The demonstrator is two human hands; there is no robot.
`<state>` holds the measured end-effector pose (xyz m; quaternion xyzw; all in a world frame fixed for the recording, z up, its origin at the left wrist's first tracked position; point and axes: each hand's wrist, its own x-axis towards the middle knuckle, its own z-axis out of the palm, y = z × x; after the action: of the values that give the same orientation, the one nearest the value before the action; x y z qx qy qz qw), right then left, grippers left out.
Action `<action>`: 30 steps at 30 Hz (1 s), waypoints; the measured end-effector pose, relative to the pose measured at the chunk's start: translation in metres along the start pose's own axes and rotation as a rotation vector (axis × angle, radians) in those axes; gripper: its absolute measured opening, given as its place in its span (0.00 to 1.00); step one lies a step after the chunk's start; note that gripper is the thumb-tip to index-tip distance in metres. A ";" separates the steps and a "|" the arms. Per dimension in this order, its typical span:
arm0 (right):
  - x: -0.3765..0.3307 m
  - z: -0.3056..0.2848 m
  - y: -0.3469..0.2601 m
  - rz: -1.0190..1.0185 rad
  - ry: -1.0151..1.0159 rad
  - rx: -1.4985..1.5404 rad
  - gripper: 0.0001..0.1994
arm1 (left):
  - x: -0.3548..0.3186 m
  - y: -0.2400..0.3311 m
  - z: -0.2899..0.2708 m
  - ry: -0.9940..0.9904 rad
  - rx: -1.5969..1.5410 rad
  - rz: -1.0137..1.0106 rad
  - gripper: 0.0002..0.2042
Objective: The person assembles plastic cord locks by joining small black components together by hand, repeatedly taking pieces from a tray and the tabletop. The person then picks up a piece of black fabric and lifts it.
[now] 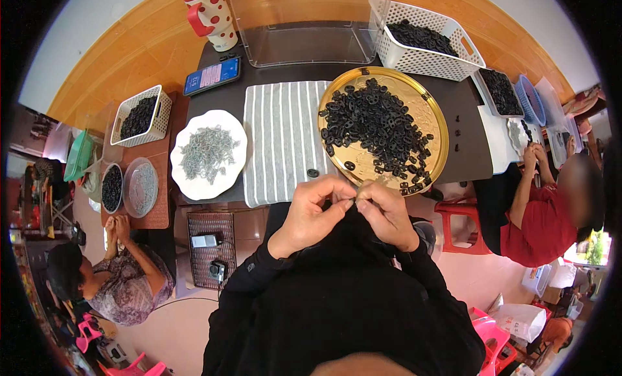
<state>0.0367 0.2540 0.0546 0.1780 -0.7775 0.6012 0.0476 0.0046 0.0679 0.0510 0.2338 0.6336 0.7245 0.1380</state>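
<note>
Above my lap, at the table's near edge, my left hand (312, 214) and my right hand (387, 214) meet fingertip to fingertip. Both are closed in a pinch; what they hold is mostly hidden, with only a speck of dark showing between the fingers. Just beyond them, a round gold tray (350, 167) carries a heap of small black plastic pieces with holes (372, 117). One loose black piece (313, 173) lies on the grey-and-white striped cloth (278, 139). On the left, a white scalloped plate (188, 187) holds a pile of small silvery metal parts (208, 154).
A phone (212, 76), a dotted mug (214, 18) and a clear plastic box (311, 45) stand at the back. White baskets (447, 68) of black pieces sit at both sides. Co-workers (544, 214) sit left and right. A wicker stand (210, 266) with small devices is at lower left.
</note>
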 end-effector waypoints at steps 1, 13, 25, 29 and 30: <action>0.000 0.001 -0.004 0.010 -0.039 -0.001 0.03 | -0.002 0.000 0.001 0.034 -0.040 -0.005 0.08; 0.025 0.030 0.008 -0.082 -0.085 -0.384 0.05 | -0.057 -0.026 -0.039 0.323 -0.188 -0.070 0.14; 0.055 0.067 0.023 -0.235 -0.153 -0.939 0.07 | -0.057 -0.025 -0.044 0.401 -0.236 0.003 0.16; 0.059 0.067 0.026 -0.279 -0.145 -0.950 0.06 | -0.057 -0.024 -0.043 0.398 -0.259 0.005 0.16; 0.059 0.069 0.026 -0.281 -0.144 -0.949 0.06 | -0.057 -0.023 -0.043 0.399 -0.269 0.004 0.16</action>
<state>-0.0179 0.1813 0.0289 0.2809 -0.9352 0.1550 0.1499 0.0284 0.0067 0.0154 0.0667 0.5456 0.8345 0.0384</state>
